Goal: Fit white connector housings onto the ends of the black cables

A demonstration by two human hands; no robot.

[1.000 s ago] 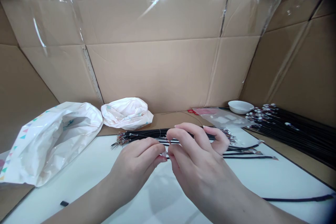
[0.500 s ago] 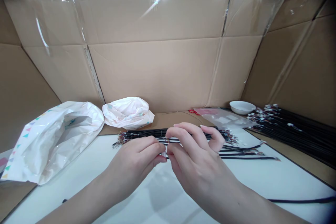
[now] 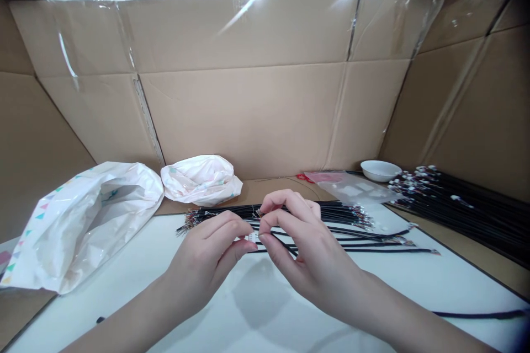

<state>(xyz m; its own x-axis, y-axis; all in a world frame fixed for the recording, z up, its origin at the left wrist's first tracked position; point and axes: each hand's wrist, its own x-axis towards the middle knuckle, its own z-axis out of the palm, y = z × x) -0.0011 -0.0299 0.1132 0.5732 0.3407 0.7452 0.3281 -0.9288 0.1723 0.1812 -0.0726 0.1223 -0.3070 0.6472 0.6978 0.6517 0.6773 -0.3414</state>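
Right hand [image 3: 310,256] has folded its outer fingers, apparently pinching black cable [image 3: 289,249] beside the white connector [image 3: 252,237] left hand [image 3: 205,259] holds; handling evidently continues.

Two bare forearms slope inward, the left forearm [image 3: 128,309] from the lower left and the right forearm [image 3: 406,306] from the lower right. The left hand [image 3: 211,248] shows its back, thumb and forefinger pinched together, the other fingers folded behind. The right hand [image 3: 310,242] faces it just beside, fingertips near but apart from the left's. Its thumb and forefinger seem to meet in a pinch, though the small gap is hard to judge; the middle finger arches above, bent at the knuckles.
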